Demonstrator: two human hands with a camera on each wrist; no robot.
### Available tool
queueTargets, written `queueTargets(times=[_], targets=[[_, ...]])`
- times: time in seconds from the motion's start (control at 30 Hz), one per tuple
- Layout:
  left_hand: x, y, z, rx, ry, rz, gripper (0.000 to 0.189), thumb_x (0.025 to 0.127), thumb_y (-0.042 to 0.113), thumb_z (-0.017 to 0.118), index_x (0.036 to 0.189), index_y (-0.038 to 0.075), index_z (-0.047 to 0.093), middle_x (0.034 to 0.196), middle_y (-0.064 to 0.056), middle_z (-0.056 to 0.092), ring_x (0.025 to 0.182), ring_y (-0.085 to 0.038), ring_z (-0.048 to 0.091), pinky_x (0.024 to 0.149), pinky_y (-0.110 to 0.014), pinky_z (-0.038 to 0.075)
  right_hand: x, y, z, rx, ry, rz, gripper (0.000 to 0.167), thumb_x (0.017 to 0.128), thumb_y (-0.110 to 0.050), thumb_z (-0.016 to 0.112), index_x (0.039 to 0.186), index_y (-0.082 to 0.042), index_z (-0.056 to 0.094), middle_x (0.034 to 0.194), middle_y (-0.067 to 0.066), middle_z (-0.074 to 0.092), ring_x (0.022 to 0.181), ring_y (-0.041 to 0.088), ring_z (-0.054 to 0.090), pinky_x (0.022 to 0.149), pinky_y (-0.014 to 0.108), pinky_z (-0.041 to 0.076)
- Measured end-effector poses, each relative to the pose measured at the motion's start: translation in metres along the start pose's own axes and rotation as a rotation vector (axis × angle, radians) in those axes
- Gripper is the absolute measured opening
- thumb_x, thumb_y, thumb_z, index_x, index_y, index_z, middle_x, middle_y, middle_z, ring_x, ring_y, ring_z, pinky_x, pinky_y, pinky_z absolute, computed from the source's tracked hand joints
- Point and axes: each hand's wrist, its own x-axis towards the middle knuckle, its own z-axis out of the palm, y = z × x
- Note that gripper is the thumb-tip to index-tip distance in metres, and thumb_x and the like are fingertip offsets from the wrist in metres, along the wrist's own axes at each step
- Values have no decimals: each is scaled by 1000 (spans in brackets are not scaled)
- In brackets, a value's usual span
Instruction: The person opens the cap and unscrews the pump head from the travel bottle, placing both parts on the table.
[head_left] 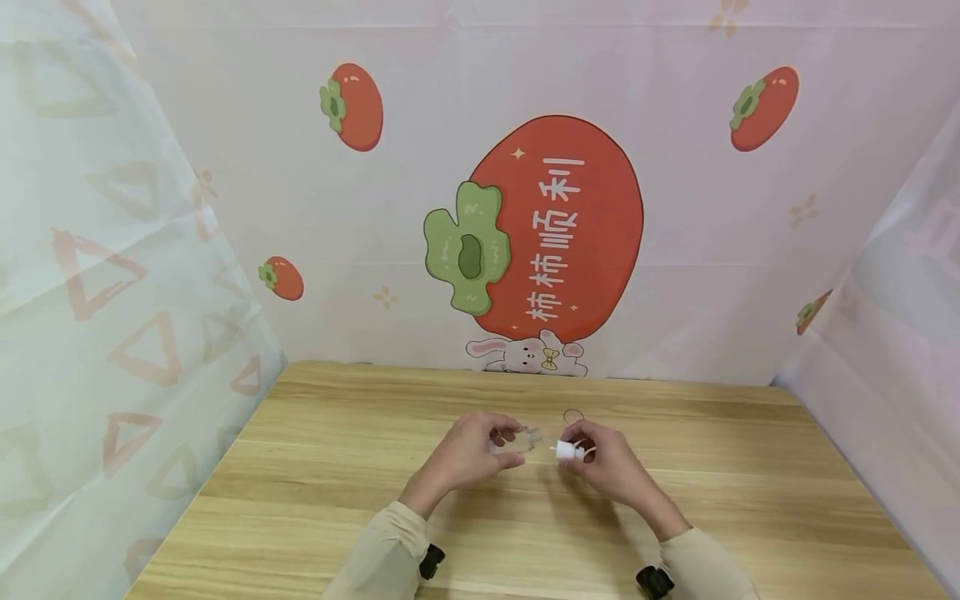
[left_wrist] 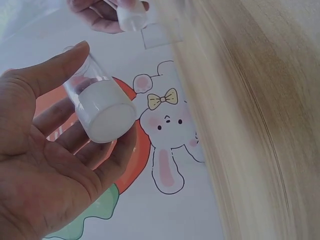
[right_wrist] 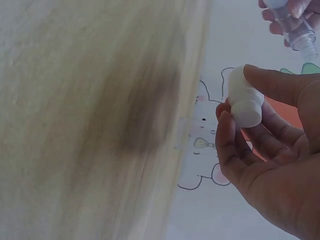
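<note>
In my left hand (head_left: 471,450) I hold a small clear bottle (head_left: 533,437) on its side. Its threaded, uncapped neck points toward the right hand, and the left wrist view shows its white base (left_wrist: 111,120). Thumb and fingers lie on either side of the bottle. Opposite it, my right hand (head_left: 606,458) pinches a white bottle top (head_left: 567,451) between thumb and fingertips. A short thin tip on the top points at the bottle's neck, with a small gap between them. Both hands are above the wooden table.
A clear, thin-walled cap-like piece (left_wrist: 159,36) stands on the wooden table (head_left: 337,417), behind the right hand. A printed cloth backdrop (head_left: 690,250) rises along the table's back edge, with more cloth at both sides. Black wrist straps (head_left: 432,562) sit on the sleeves.
</note>
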Motion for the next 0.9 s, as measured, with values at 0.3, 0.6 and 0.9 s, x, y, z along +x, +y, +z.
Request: queueTargets(times=[0.3, 0.6, 0.9], targets=[[1, 0, -2, -12, 5, 21, 38, 85, 21, 84, 117, 3, 73, 104, -9, 73, 93, -23, 69, 81, -30, 55, 5, 1, 11, -156, -33, 8, 25, 84, -1, 81, 104, -6, 67, 97, 0, 68, 88, 16, 63, 76, 33, 55], [1, 1, -2, -5, 12, 33, 37, 86, 21, 83, 117, 4, 74, 103, -9, 73, 91, -19, 68, 80, -29, 54, 7, 1, 17, -287, -35, 31, 26, 81, -2, 83, 102, -6, 69, 94, 0, 68, 85, 14, 62, 76, 37, 55], [0, 4, -4, 0, 7, 35, 38, 86, 22, 83, 117, 4, 74, 104, -9, 73, 89, -16, 67, 79, -27, 54, 6, 1, 20, -351, -23, 28, 29, 79, -2, 85, 102, -5, 68, 95, 4, 70, 85, 17, 64, 75, 40, 55]])
